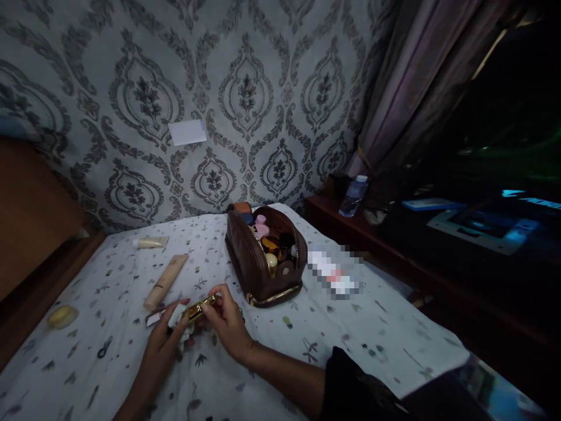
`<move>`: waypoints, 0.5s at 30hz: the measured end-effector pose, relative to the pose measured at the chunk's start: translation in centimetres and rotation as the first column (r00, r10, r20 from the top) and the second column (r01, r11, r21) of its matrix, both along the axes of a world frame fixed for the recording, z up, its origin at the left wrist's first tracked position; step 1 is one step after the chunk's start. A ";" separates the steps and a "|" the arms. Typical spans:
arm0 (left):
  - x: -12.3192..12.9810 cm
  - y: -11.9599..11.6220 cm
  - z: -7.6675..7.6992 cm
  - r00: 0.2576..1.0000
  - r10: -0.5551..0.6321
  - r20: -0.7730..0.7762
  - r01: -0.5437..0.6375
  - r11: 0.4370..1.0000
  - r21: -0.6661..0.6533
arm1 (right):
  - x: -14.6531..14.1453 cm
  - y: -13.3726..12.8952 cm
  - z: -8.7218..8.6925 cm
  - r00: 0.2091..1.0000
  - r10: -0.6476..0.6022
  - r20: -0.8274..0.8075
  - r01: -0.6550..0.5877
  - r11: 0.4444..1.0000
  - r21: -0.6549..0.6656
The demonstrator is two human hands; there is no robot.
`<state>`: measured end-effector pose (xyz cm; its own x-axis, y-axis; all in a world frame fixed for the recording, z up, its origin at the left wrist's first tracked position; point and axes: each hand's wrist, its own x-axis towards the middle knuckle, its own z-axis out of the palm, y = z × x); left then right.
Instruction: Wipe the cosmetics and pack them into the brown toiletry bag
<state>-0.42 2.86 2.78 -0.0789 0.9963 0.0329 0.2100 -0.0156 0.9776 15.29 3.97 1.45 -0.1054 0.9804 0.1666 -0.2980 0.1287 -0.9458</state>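
Note:
A shiny gold lipstick [195,311] lies slantwise between my two hands. My left hand [163,339] is closed around its lower end, with a crumpled white tissue [177,316] bunched under the fingers. The fingers of my right hand [230,327] pinch the upper end. Partly behind my left hand lies a small case with a pale face [154,317] on the cloth. Beyond it rests a beige tube [166,282]. An open brown cosmetic bag [263,280], packed with several bottles and jars, stands just past my right hand.
The patterned white sheet [342,327] covers the surface. A cream tube [151,242] and a round yellowish jar [62,316] lie on the left. Right of the bag is a blurred-out item [333,272]. A clear bottle [354,196] stands on the dark red ledge [318,204].

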 end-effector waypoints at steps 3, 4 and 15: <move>0.0 -0.2 0.7 1.000 0.011 -0.010 -0.011 0.998 -0.068 | 0.4 -0.3 0.3 0.979 -0.032 0.203 0.014 0.996 0.091; 0.0 -0.2 0.8 1.000 0.027 -0.016 -0.028 0.998 -0.047 | 0.5 -0.4 0.5 0.965 -0.052 0.257 0.022 0.993 0.118; -1.0 0.4 -0.4 0.972 0.143 -0.185 -0.089 0.957 0.275 | -0.2 -0.6 0.2 0.910 0.025 0.415 -0.054 0.997 0.060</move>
